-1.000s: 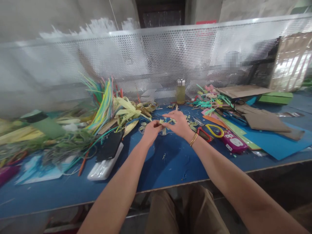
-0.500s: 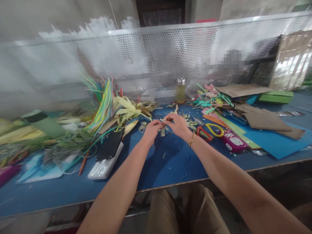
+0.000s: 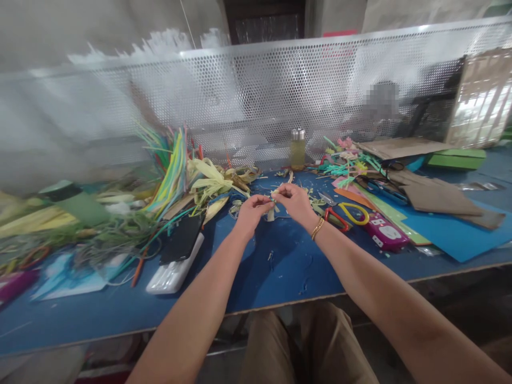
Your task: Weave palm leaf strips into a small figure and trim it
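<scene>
Pinching a pale leaf strip [image 3: 272, 209] btwn ur left hand [image 3: 253, 209] & right hand [image 3: 295, 201], both fingertips clamped on it, above blue table [image 3: 280, 266]; red scissors [image 3: 335, 217] just right.

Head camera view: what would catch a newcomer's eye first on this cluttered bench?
At centre, the left hand and right hand pinch a pale strip between them. To their left fans a bright bundle of green and yellow strips; to the right lie yellow-handled scissors.
</scene>
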Available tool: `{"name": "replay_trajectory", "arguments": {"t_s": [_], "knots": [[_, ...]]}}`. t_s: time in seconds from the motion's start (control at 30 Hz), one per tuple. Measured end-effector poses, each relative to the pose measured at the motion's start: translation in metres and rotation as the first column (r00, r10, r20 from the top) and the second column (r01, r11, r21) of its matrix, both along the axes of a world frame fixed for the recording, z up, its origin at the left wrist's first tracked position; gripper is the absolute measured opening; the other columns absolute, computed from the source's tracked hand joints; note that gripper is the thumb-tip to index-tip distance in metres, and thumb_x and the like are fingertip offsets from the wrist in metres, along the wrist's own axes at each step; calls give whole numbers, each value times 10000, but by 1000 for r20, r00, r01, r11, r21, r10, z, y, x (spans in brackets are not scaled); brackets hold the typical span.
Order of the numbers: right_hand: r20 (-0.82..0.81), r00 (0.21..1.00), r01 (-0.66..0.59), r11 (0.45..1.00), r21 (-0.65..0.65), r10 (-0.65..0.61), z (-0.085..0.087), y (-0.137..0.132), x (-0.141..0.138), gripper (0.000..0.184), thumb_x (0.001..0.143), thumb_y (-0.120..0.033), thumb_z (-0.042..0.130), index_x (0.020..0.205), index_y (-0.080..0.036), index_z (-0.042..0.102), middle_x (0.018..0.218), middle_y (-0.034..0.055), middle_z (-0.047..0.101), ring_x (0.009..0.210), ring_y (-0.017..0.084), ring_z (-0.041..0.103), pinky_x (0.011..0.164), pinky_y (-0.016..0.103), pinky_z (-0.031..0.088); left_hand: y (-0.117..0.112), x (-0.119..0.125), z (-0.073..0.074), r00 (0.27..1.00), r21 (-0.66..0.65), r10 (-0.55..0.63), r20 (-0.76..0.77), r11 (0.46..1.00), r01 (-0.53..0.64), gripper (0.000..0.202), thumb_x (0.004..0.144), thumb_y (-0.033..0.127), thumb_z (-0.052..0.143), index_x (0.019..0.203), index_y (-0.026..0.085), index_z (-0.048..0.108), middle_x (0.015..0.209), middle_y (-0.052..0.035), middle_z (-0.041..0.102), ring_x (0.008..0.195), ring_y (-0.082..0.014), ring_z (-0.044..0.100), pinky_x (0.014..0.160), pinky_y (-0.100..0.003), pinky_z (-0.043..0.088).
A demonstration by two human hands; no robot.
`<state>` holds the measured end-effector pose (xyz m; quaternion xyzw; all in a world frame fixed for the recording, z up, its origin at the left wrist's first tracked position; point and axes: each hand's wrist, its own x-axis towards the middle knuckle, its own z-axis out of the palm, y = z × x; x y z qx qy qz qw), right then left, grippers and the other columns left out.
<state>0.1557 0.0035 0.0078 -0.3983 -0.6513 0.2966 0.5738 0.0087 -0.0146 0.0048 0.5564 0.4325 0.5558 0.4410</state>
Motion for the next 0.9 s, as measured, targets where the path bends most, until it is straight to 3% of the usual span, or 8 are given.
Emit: {"name": "replay_trajectory", "arguments": {"t_s": [0.17,0.5,0.63,0.9], "knots": [[-3,1000,4,1000,-6,-4,3,-5,-1,126,715,-291,672,695,-195,593,663,-1,609,615,130,551,599,263,431,0,-1,0,976,85,133,-174,989,-120,233,611,365,761,749,182,719,762,-39,676,712,-161,554,673,-278,414],[79,996,36,997,61,-41,-1,-8,-6,96,726,-265,659,684,-199,603,659,-2,616,618,129,545,608,260,425,2,-2,2,954,77,78,-289,995,-58,117,583,262,688,538,169,634,558,18,566,580,-126,483,603,-258,366],[98,995,19,997,68,-26,-3,-9,-6,85,736,-250,649,687,-197,604,665,-2,615,624,127,545,614,260,425,3,-2,0,958,48,32,-283,999,-20,163,580,262,677,493,168,577,513,37,501,541,-108,425,568,-252,327],[103,995,-17,999,46,12,0,-8,-5,81,752,-274,657,742,-197,630,694,2,637,643,131,567,622,257,441,2,-1,-4,983,-29,-22,-184,999,17,156,582,250,690,525,171,568,542,31,517,544,-107,428,572,-259,333]]}}
